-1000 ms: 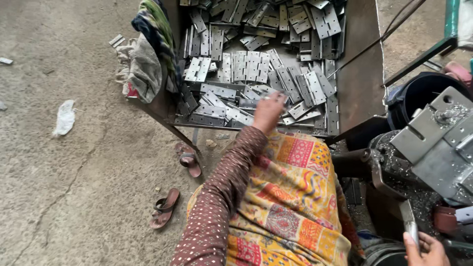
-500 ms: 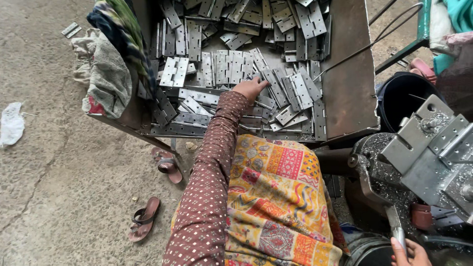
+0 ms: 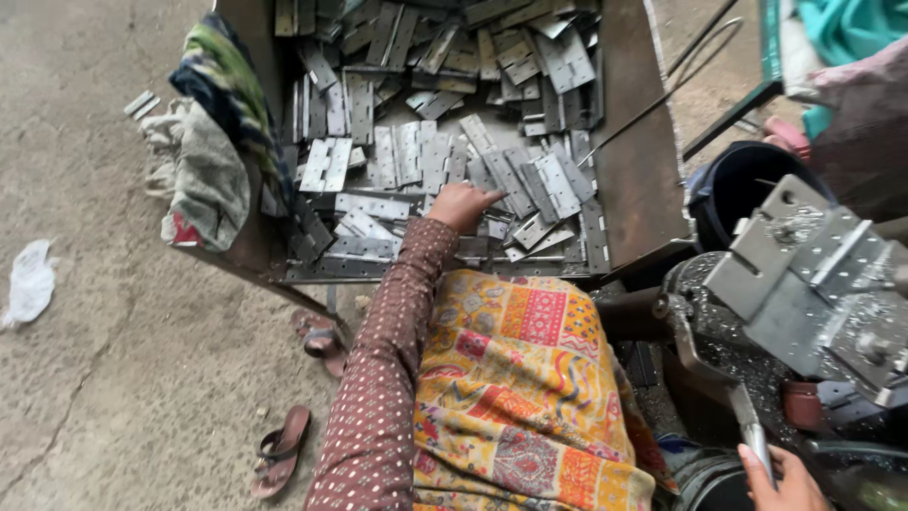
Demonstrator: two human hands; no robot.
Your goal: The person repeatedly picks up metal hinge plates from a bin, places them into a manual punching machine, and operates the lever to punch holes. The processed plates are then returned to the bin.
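Head view, looking down. Left hand (image 3: 462,204) stretched out on a dotted maroon sleeve (image 3: 388,378), resting palm down on the heap of flat steel hinges (image 3: 416,156) near the front edge of the rusty metal tray (image 3: 643,180); fingers loosely curled over the plates there, whether one hinge is actually pinched cannot be told. Hinges piled across the whole tray, thickest toward the far edge, some lying open as paired leaves, others stacked on edge near the left side. Thin metal rod (image 3: 653,104) slanting from the hinges across the bare right part of the tray.

Right hand (image 3: 780,481) at the bottom right corner of the picture, fingers wrapped around the lower end of a steel lever handle (image 3: 747,426), clamped on it. Above it, a grey press machine (image 3: 813,284) dusted with metal filings. Dark bucket (image 3: 742,185) just beyond the machine, beside the right edge of the tray.

Bundle of cloths (image 3: 213,142) draped over the left edge of the tray. Patchwork cloth (image 3: 525,397) across the lap. Two brown sandals (image 3: 303,388) on the concrete floor (image 3: 95,360) below the tray's front left corner.
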